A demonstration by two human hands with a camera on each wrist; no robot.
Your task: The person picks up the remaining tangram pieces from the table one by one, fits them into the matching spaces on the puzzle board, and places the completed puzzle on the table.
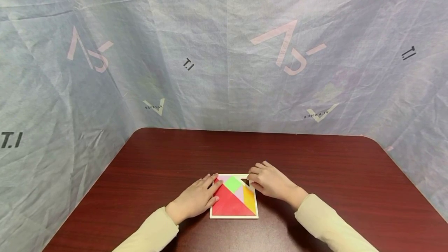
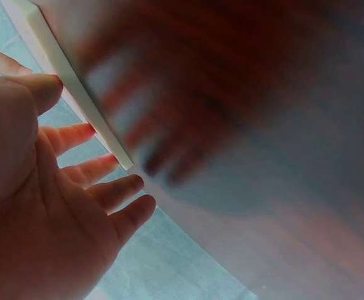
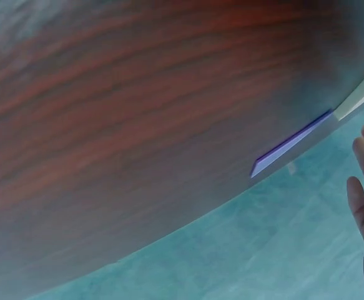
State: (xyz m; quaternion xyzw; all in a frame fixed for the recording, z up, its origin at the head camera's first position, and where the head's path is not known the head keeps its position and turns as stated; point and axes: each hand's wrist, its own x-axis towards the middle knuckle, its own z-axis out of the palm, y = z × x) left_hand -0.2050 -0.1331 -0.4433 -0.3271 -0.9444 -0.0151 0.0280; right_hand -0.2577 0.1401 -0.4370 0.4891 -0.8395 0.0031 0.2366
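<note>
A square tangram puzzle lies on the table in a white frame (image 1: 233, 217). In it are a large red area (image 1: 231, 205), a green square (image 1: 233, 184), an orange piece (image 1: 249, 200) and lilac pieces (image 1: 239, 195). A dark triangular gap shows at its upper right. My left hand (image 1: 197, 197) rests on the frame's left side, fingers spread over the red part. My right hand (image 1: 271, 180) has bent fingertips at the upper right corner, beside the gap; I cannot tell whether they pinch anything. By a frame corner, a flat purple piece (image 3: 292, 144) shows in the right wrist view.
The dark red wooden table (image 1: 157, 158) stretches out on all sides of the puzzle. Behind it and at both sides hangs a grey printed cloth (image 1: 210, 30), meeting the table's far edge.
</note>
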